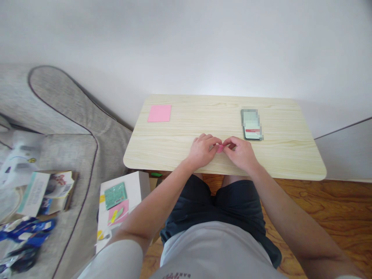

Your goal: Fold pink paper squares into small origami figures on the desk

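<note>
Lying nearest, at 8 o'clock from the lap, a white flat-topped box (135, 182) carries one green printed card (115, 195), one pink paper sheet (124, 205) and several yellow slips, too small to count. This stock sits off the work surface, probably to keep it within the left arm's reach.

At 12 o'clock, the left hand (202, 149) and right hand (241, 152) meet over the near edge of the pale wood-grain rectangular table (186, 130). Both hands are narrowed to a fingertip pinch on one small pink paper piece (220, 148), held between them just above the tabletop. The piece is small, so a grip from both sides likely steadies it, and the wrists rest on the table for support.

Farther on, at 1 o'clock from the piece, one dark-framed rectangular phone (251, 124) lies flat, screen up, near enough to be read. At 10 o'clock, well apart, one flat pink square paper sheet (159, 113) lies near the far left corner, away from the hands.
</note>
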{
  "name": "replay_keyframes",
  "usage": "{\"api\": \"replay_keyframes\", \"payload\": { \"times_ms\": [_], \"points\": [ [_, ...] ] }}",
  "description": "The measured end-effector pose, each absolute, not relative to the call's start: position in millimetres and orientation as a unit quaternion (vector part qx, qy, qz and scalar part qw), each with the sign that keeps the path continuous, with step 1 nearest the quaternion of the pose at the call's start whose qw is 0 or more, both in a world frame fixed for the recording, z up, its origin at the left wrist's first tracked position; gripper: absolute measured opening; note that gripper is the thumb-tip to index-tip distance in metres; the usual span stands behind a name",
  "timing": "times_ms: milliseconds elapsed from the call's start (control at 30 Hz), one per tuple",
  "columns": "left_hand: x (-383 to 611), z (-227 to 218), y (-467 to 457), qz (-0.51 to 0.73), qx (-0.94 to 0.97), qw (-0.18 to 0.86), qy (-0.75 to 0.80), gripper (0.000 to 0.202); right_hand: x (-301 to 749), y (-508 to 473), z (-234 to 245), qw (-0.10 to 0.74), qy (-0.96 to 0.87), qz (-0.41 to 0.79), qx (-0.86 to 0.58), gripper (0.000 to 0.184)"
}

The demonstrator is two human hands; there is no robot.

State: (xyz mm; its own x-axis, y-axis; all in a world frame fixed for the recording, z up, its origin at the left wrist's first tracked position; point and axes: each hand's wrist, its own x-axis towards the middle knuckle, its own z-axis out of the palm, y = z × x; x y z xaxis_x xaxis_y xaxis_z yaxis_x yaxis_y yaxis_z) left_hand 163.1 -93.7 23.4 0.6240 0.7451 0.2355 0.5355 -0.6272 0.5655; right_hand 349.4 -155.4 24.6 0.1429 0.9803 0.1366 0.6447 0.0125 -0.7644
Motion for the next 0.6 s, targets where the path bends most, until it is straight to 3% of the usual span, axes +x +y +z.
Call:
{"api": "replay_keyframes", "payload": {
  "times_ms": [600],
  "points": [
    [160.3, 31.0, -86.4, 0.2, 0.892, 0.24, 0.327, 0.023, 361.0, -159.1, 28.5, 0.289, -0.706, 0.174, -0.623, 0.008]
  ]
}}
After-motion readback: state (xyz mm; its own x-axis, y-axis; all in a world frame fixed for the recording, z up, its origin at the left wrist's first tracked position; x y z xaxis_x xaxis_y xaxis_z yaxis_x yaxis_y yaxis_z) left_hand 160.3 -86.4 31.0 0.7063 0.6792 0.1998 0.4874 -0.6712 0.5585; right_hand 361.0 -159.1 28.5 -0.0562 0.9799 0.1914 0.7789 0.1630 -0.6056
